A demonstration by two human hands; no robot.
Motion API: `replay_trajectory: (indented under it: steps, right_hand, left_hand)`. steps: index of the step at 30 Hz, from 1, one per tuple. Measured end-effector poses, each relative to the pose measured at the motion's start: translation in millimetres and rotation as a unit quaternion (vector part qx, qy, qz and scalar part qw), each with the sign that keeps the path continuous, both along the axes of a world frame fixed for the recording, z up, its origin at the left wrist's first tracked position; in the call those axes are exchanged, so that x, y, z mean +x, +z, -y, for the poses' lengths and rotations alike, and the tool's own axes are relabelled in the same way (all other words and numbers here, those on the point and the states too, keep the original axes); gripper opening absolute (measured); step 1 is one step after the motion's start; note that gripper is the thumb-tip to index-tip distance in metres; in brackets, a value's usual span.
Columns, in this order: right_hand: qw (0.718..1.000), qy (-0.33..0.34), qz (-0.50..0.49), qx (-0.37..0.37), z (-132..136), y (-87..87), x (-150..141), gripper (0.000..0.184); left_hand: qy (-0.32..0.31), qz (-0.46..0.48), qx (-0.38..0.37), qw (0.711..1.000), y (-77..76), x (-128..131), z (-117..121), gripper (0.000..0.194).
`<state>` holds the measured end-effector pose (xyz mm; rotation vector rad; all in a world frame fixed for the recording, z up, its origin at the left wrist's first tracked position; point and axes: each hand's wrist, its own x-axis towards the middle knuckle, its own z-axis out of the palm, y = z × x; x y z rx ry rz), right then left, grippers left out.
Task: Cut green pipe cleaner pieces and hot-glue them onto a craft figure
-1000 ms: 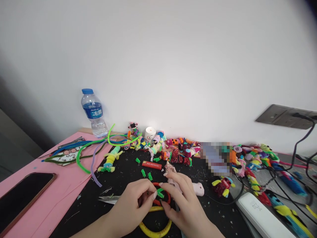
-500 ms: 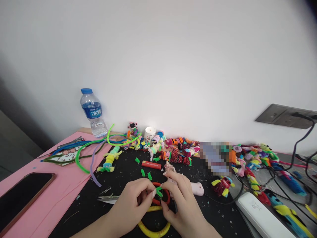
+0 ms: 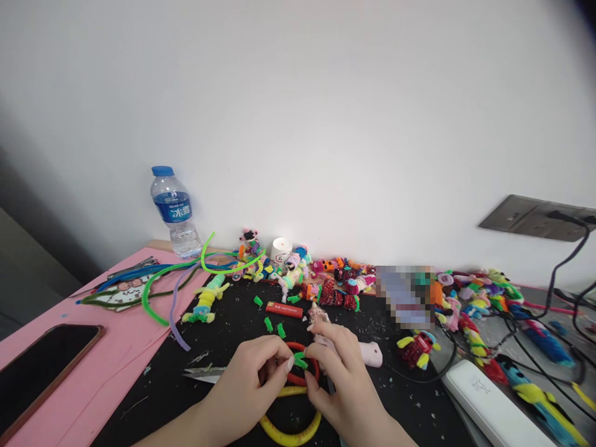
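My left hand and my right hand meet low in the middle over a black mat. Both pinch one small green pipe-cleaner piece between their fingertips. Just behind the fingers lies a red pipe-cleaner ring, and a yellow pipe-cleaner loop curves beneath my hands. Small scissors lie left of my left hand. A pink glue gun sits behind my right hand.
A water bottle stands at the back left by long pipe cleaners. A phone lies on pink paper. Finished pipe-cleaner figures line the wall. A red lighter, a white power strip and cables are at the right.
My fingers have shifted slightly around the green piece; my right hand has drawn a little closer to my left. Nothing else has moved.
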<state>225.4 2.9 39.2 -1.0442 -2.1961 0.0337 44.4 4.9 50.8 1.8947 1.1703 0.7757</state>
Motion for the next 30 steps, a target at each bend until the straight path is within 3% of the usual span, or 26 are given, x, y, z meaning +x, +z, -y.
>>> replay_trajectory:
  steps: [30]
  right_hand:
    - [0.999, -0.001, -0.03, -0.029, -0.6, -2.6, 1.4, 0.019]
  left_hand:
    - [-0.017, 0.005, -0.006, 1.0, -5.6, 0.2, -1.1, 0.018]
